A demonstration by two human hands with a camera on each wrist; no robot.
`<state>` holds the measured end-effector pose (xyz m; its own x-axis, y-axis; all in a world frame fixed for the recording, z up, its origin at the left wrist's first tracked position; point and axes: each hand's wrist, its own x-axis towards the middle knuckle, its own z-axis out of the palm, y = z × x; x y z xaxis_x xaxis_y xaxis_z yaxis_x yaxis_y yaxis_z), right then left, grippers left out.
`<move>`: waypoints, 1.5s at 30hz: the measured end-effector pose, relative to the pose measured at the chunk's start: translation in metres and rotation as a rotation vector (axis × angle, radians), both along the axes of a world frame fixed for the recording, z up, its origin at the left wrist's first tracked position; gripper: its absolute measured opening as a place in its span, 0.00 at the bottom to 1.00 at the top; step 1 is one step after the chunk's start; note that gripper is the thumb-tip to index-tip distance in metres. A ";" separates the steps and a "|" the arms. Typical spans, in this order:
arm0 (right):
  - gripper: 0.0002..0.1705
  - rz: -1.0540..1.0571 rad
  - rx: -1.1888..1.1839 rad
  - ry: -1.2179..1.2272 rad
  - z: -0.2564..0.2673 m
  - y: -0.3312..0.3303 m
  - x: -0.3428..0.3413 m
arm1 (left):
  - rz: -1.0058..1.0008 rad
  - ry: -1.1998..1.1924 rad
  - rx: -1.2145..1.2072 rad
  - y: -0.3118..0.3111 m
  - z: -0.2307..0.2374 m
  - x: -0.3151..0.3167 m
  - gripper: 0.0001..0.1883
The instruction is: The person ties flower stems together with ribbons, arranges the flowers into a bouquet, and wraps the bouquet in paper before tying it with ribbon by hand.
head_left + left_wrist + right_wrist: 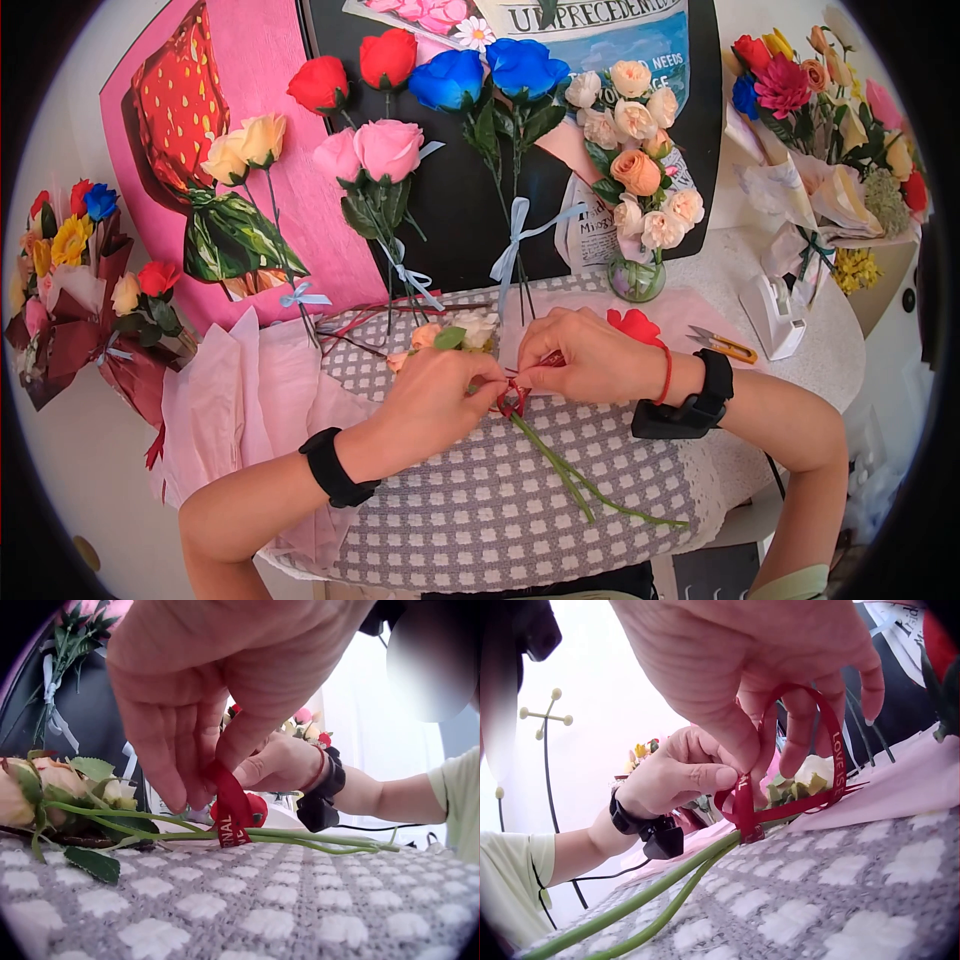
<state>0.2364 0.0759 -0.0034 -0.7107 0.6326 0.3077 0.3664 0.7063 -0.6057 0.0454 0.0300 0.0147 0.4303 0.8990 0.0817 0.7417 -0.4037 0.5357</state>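
Both hands meet over green stems lying on a grey-and-white checked cloth. A red printed ribbon wraps round the stems. The left hand pinches the ribbon between thumb and fingers. Close beside it, the right hand also pinches the ribbon, whose loop arches by its fingers in the right wrist view. Peach and cream flowers with green leaves lie at the head end of the stems, partly hidden behind the left hand in the head view.
Pink wrapping paper lies left. Behind stand blue roses, red and pink roses, and a glass vase of peach flowers. Orange-handled snips and a white tape dispenser are at right. Wrapped bouquets flank the table.
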 end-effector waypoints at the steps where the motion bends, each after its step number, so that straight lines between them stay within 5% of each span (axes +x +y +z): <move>1: 0.06 -0.003 -0.009 -0.002 -0.001 0.001 0.001 | 0.003 0.034 0.042 0.000 0.001 -0.001 0.06; 5: 0.07 -0.011 -0.006 -0.006 -0.004 0.003 0.000 | 0.032 -0.022 -0.128 0.003 0.002 -0.006 0.05; 7: 0.05 -0.031 -0.051 -0.050 0.000 0.000 0.000 | 0.011 -0.441 -0.495 0.010 -0.010 -0.013 0.05; 10: 0.04 -0.064 -0.073 -0.122 0.003 -0.001 -0.002 | 0.016 -0.473 -0.610 0.014 -0.015 -0.022 0.05; 19: 0.05 -0.114 0.102 -0.208 -0.007 0.002 0.002 | -0.122 -0.372 -0.658 0.011 -0.007 -0.041 0.05; 29: 0.05 -0.136 0.133 -0.267 -0.009 0.001 0.002 | -0.031 -0.507 -0.624 0.006 -0.014 -0.054 0.08; 32: 0.05 -0.133 0.123 -0.266 -0.009 0.000 0.002 | 0.024 -0.427 -0.725 0.008 -0.013 -0.063 0.06; 40: 0.04 -0.147 0.144 -0.335 -0.006 0.000 0.003 | 0.090 0.305 -0.441 -0.005 -0.011 -0.064 0.10; 45: 0.05 -0.137 0.131 -0.382 -0.004 0.000 0.002 | 0.035 0.168 -0.477 -0.007 -0.010 -0.065 0.09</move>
<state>0.2386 0.0755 -0.0076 -0.7016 0.7020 0.1223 0.6426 0.6975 -0.3170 -0.0198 0.0234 0.0045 0.3714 0.8333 -0.4094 0.8421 -0.1167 0.5265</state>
